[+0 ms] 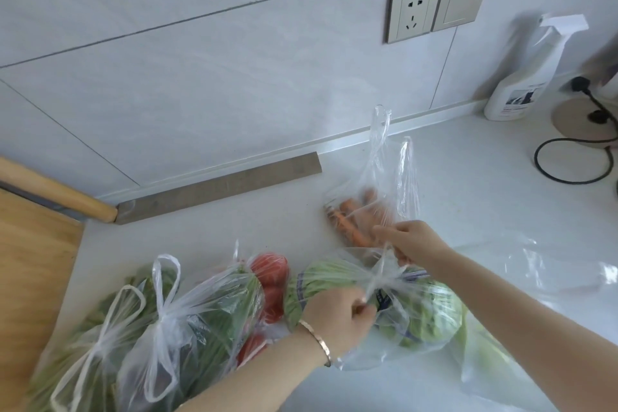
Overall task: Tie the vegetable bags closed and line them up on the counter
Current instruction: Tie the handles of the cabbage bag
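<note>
A clear bag of green vegetables (pixel 424 311) lies on the white counter (pixel 234 231) in front of me. My left hand (pixel 337 314) pinches one handle at its knot, and my right hand (pixel 411 241) pulls the other handle up and away. Behind my right hand stands an untied bag of carrots (pixel 351 221) with its handles (pixel 381 130) sticking up. To the left lie a bag of tomatoes (pixel 271 281) and two knotted bags of greens (pixel 187 324) (pixel 87 338). Another clear bag (pixel 535 278) spreads out under my right forearm.
A wooden cutting board (pixel 30 271) and a rolling pin (pixel 57 191) sit at the left. A grey strip (pixel 220 187) runs along the tiled wall. At the far right stand a spray bottle (pixel 525 77), a black cable (pixel 568 160) and a wall socket (pixel 413 15).
</note>
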Tool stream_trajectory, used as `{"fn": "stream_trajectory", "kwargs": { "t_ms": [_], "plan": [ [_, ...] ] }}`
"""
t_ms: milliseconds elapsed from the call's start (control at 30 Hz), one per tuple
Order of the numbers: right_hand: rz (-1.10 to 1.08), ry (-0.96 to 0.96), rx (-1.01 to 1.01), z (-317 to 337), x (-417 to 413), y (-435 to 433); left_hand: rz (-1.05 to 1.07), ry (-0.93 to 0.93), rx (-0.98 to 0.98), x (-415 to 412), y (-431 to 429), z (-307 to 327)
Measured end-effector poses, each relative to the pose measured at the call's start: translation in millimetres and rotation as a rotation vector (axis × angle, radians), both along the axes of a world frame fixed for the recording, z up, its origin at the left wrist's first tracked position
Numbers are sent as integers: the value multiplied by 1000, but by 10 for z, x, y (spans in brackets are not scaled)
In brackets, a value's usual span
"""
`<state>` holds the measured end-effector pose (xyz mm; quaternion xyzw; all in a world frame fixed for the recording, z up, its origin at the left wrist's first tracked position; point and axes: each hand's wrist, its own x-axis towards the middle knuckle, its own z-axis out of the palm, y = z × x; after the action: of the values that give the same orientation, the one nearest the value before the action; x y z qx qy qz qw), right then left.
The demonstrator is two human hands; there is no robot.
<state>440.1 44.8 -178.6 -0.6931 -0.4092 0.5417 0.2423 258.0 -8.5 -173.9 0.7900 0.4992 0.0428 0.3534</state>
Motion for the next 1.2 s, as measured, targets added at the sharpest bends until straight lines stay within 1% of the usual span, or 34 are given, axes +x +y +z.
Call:
{"fn": "stream_trajectory", "kwargs": {
  "t_ms": [67,100,133,167,200,233,267,300,333,367,433,500,567,633,733,800,933,1000,1100,1200],
  "plan": [
    [-83,283,-64,155,101,-151,436,-361,-475,-1,127,103],
    [-121,392,-85,214,130,-221,626,-591,-693,-14,181,153],
    [-154,476,-94,267,134,-293,790,-822,-863,-31,220,194],
    [-183,545,-95,305,109,-353,928,-1018,-975,-45,254,224],
    [-191,578,-82,329,68,-417,1021,-1163,-1038,-50,273,236],
    [-177,559,-52,342,8,-478,1073,-1262,-1064,-36,285,242],
    [-150,508,-12,341,-58,-528,1088,-1308,-1058,-4,290,244],
    [-127,460,32,348,-134,-574,1076,-1312,-1035,50,290,252],
    [-118,440,67,346,-192,-613,1040,-1279,-993,108,281,266],
    [-132,448,86,348,-236,-641,998,-1210,-935,164,271,272],
    [-138,460,110,344,-256,-682,890,-1021,-756,227,233,235],
    [-69,429,99,335,-244,-710,742,-869,-613,230,201,198],
    [2,400,73,317,-239,-716,631,-819,-596,219,204,195],
    [45,411,60,316,-232,-705,543,-789,-597,217,210,210],
    [42,492,34,304,-192,-671,416,-679,-560,211,225,232],
    [54,477,22,314,-191,-642,343,-588,-510,211,220,242],
    [77,263,-2,386,-166,-580,271,-494,-291,254,240,236],
    [65,185,-18,399,-120,-576,222,-487,-243,273,220,230],
    [41,79,-28,335,-82,-617,212,-483,-187,274,166,182],
    [-36,-18,-51,213,10,-673,218,-420,-95,170,161,134]
  ]
}}
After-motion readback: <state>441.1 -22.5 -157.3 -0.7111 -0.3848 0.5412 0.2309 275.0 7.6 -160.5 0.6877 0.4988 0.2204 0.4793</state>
